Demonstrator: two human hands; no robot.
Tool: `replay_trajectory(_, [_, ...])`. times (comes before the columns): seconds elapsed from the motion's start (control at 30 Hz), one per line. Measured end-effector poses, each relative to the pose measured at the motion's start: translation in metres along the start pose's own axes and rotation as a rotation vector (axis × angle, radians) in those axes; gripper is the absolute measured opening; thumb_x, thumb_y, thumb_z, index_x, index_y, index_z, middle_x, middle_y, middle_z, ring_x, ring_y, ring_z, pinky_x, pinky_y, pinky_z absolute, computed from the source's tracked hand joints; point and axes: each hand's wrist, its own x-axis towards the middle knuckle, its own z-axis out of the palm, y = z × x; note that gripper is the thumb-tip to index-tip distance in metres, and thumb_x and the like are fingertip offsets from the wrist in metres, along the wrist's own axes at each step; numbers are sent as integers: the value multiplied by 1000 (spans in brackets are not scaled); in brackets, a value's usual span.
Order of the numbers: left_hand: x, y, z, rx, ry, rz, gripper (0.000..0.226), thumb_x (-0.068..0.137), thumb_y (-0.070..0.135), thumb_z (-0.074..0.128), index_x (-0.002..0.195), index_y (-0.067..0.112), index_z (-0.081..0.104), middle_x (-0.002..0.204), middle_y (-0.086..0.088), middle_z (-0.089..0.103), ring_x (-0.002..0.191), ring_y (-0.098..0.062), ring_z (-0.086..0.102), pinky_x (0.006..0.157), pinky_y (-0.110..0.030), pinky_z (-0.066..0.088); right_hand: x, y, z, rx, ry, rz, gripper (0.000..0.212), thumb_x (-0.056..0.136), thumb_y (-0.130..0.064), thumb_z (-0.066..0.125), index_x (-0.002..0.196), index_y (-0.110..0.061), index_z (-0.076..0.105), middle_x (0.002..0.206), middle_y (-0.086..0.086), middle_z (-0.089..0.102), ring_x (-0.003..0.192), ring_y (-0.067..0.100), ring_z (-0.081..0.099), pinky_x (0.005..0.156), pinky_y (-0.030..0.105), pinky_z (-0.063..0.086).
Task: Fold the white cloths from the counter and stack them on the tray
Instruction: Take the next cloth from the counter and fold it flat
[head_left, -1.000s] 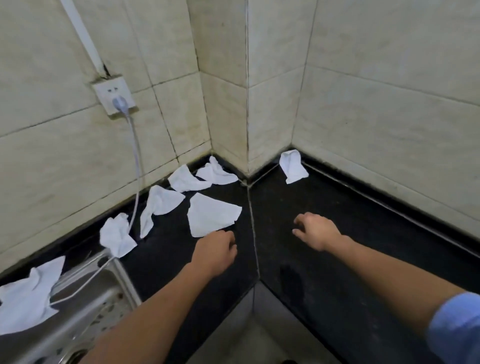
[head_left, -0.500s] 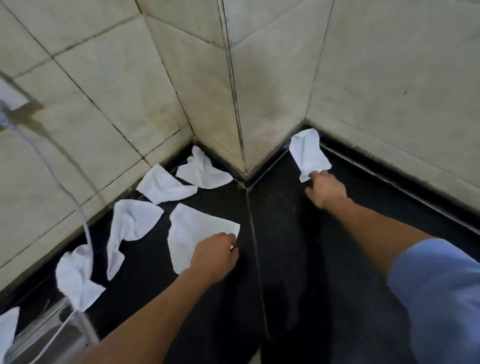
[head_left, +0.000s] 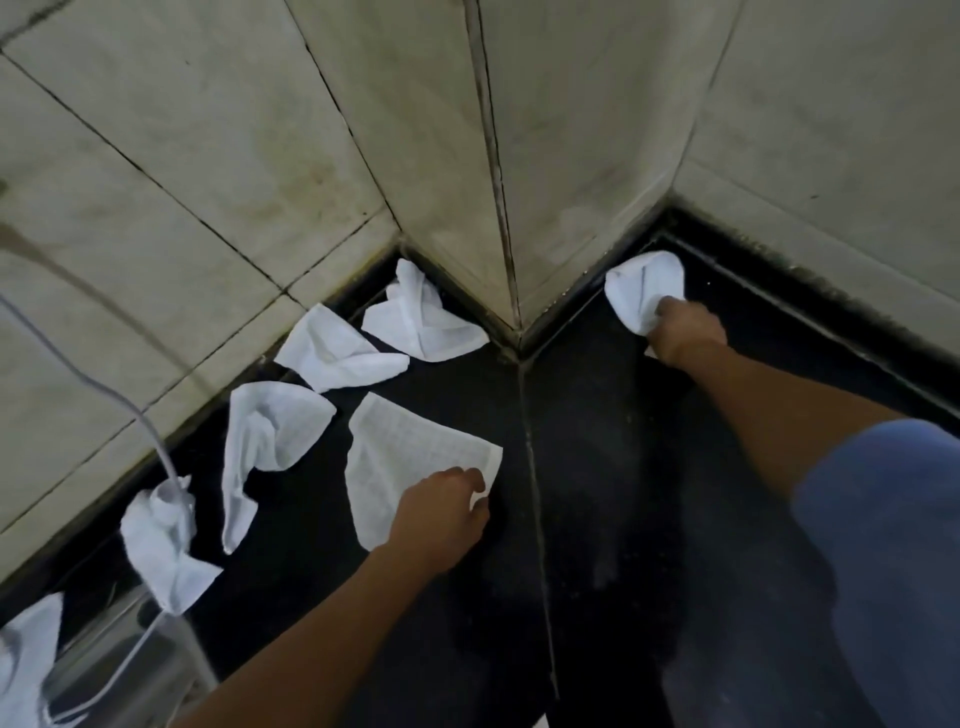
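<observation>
We see left arm (head_left: 322, 618) and right arm (head_left: 779, 410) stretched forward: left grip (head_left: 441, 512) knuckles-up, fingers curled, pinching near cloth (head_left: 405, 457) edge; right grip (head_left: 685, 332) farther out, apparently clutching far cloth (head_left: 641, 286), fingertips hidden.

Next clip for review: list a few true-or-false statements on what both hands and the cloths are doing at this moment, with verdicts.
1. The left hand pinches a corner of the flat cloth. True.
2. The right hand lies empty on the counter. False: it grips the cloth by the right wall.
3. A white cable crosses the crumpled cloth. True.
4. Folded cloths are stacked in view. False: every visible cloth lies loose and unfolded, and no stack shows.
</observation>
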Motion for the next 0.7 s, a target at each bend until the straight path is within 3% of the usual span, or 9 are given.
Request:
replay_trajectory(0.2, [-23,-11,0,11,10,23,27,94,35,49,116,23,58,106,4,64,96,-14,59,82,-27,47,-81,-8,14,96,193,-193,26,84,-17,58,107,-8,51,107,20,55,89,42,59,72,40,46])
replay_trajectory(0.33, [-48,-14,3,37,22,89,20,93,32,49,101,20,62,95,3,65,84,-13,58,70,-26,44,-159,-5,30,90,174,-282,18,85,-22,58,101,-18,51,104,9,53,83,37,61,68,39,47])
replay_trajectory(0.5, [-75,-23,18,-1,21,126,17,90,31,50,95,20,61,93,5,65,85,-12,59,71,-27,47,-254,19,87,14,143,-409,23,73,-15,67,90,-18,52,91,2,52,74,28,61,52,33,41])
replay_trajectory(0.6, [-89,-28,36,32,-26,150,16,89,33,51,96,20,58,95,4,63,89,-15,59,73,-30,46,-297,30,112,-154,-70,-354,29,82,-22,57,109,-19,49,114,1,47,104,23,54,70,35,46])
replay_trajectory(0.7, [-95,-27,59,-21,-74,168,15,89,31,53,98,19,58,96,3,61,89,-16,58,74,-31,47,-324,38,118,-136,-225,-294,46,81,-38,55,125,-26,46,131,-3,36,121,20,41,89,34,47])
